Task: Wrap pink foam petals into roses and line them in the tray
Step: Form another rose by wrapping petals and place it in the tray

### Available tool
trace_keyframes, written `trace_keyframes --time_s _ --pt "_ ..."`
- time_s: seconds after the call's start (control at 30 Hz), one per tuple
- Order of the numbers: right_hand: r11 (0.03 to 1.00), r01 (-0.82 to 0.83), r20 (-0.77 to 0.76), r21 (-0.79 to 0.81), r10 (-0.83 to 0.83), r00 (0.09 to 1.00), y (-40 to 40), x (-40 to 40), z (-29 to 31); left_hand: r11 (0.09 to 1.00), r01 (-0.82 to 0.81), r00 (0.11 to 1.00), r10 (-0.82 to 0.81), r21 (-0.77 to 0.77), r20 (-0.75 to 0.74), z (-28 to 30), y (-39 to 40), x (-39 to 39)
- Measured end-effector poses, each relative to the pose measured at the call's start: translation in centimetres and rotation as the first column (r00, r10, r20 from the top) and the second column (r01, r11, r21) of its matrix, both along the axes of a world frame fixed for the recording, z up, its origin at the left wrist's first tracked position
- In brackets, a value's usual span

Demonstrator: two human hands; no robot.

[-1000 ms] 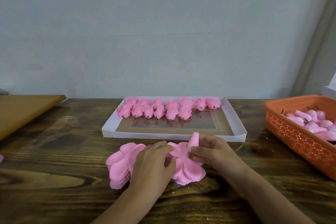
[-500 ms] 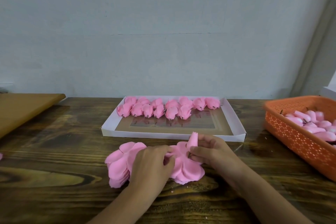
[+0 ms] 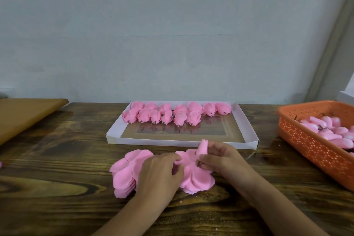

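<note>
On the dark wooden table (image 3: pixel 57 188), my right hand (image 3: pixel 220 159) pinches a pink foam bud (image 3: pixel 202 147) upright; my left hand (image 3: pixel 161 172) has curled to pinch a flat pink foam petal (image 3: pixel 197 178), starting the wrap. At twelve o'clock, finished pink foam roses (image 3: pixel 178 113) line the white cardboard tray (image 3: pixel 247 130).

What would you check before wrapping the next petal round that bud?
1. Bud held by right hand: ok, upright.
2. Left hand on the petals: ok, fingers at a petal edge.
3. Single petal separated: cannot tell.
4. Spare petal stack within reach: ok, beside the left hand.
5. Room in tray: ok, front part bare.
6. Basket holds more buds: ok.
</note>
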State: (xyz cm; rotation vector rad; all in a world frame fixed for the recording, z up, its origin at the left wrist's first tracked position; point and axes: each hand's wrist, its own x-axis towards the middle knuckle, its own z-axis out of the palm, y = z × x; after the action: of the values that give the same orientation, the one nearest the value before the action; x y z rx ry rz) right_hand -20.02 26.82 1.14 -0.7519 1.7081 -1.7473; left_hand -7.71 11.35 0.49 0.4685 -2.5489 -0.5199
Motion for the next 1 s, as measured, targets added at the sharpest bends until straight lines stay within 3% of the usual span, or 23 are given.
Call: trace_keyframes --time_s 0.13,0.33,0.47,0.57,0.83,1.0 --pt "1.0 -0.008 -0.009 -0.004 0.008 1.0 0.1 0.1 0.1 0.998 0.041 0.999 -0.041 0.043 -0.004 0.0 0.0 -0.1" --pt "1.0 -0.025 -0.029 0.001 0.025 0.999 0.2 0.4 0.3 0.96 0.083 0.991 -0.051 0.266 -0.123 -0.1 0.6 -0.6" --pt "1.0 -0.009 -0.015 -0.018 0.009 1.0 0.1 0.4 0.3 0.844 0.119 0.965 0.026 0.522 -0.262 0.3 0.4 -1.0" --pt "0.999 -0.031 -0.016 -0.034 0.03 0.999 0.0 0.5 0.3 0.755 0.161 0.966 0.013 0.636 -0.26 0.4 0.3 -1.1" --pt "1.0 0.001 0.016 -0.029 0.0 1.0 0.0 0.6 0.2 0.895 0.027 0.969 0.086 0.444 -0.231 0.2 0.3 -1.1" --pt "0.999 -0.011 0.02 -0.049 0.012 1.0 -0.1 0.8 0.2 0.945 0.034 0.976 0.039 0.324 -0.216 0.2 0.5 -0.9"
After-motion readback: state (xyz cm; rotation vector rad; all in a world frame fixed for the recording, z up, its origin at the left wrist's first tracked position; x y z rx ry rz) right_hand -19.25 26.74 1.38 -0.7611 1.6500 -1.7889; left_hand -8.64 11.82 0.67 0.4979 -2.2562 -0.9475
